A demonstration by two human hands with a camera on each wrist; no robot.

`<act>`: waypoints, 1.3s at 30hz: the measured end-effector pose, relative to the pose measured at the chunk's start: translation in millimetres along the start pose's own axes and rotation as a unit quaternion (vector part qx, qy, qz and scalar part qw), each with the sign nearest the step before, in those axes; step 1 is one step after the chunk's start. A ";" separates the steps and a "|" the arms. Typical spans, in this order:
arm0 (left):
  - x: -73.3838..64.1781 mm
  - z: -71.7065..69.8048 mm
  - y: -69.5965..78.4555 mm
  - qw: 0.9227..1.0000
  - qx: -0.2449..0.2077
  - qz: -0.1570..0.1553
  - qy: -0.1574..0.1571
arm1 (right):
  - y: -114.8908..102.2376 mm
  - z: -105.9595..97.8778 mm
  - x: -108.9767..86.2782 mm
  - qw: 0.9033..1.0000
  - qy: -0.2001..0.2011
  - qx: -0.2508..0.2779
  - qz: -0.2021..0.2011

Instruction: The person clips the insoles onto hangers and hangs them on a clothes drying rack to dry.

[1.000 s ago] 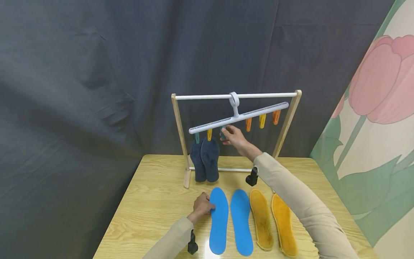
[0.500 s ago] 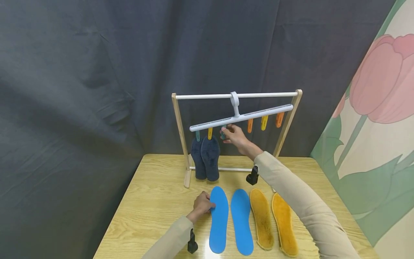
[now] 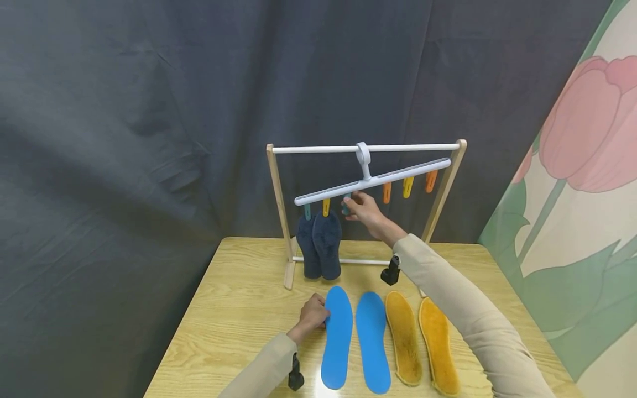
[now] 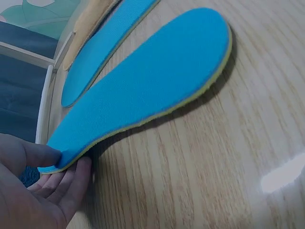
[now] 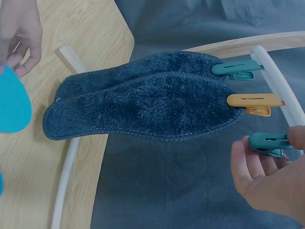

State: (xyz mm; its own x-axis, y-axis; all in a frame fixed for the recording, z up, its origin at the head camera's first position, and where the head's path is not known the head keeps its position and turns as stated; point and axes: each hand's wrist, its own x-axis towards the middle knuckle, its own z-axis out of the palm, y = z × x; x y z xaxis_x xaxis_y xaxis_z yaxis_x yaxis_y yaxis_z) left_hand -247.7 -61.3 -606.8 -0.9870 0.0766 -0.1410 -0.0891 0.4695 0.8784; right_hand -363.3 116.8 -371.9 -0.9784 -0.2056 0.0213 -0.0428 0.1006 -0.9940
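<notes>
My left hand [image 4: 45,183] pinches the end of a blue insole [image 4: 147,71], thumb on its top face and fingers underneath. A shadow shows along the insole's pale edge, over the table. Higher up, my right hand [image 3: 362,210] holds a teal clip [image 5: 269,143] on the white hanger [image 3: 373,181], thumb on one side and fingers on the other; nothing sits in that clip. Beside it hang two dark blue fuzzy insoles [image 5: 143,107], one from another teal clip [image 5: 237,68], the other from a yellow clip [image 5: 255,99]. The hanger slopes down toward the left.
A second blue insole [image 3: 373,342] and two orange-yellow fuzzy insoles [image 3: 404,337] lie to the right on the wooden table [image 3: 234,309]. The wooden rack [image 3: 278,193] carries the hanger on its white top bar [image 3: 318,150]. Orange and yellow clips [image 3: 408,188] hang at the right.
The held blue insole has turned slightly, its near end shifting a little left, with my left hand still at its edge. My right hand stays at the teal clip; the hanger has swayed slightly.
</notes>
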 end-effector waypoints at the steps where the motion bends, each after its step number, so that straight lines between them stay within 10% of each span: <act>1: 0.2 -0.1 1.1 1.000 -0.002 0.004 -0.003 | -0.3 -0.3 -0.1 1.000 0.000 0.000 0.000; 39: 12.7 -2.9 26.0 0.996 -0.085 0.012 0.000 | -1.3 -7.8 5.6 1.000 0.007 -0.014 -0.015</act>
State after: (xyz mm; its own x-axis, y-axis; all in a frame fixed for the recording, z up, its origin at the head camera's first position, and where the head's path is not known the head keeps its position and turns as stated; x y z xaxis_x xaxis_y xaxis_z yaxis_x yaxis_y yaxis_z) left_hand -263.0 -50.6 -584.5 -0.9891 0.0871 -0.1185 -0.0859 0.3119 0.9462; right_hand -370.4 123.1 -369.7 -0.9791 -0.1961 0.0530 -0.0779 0.1215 -0.9895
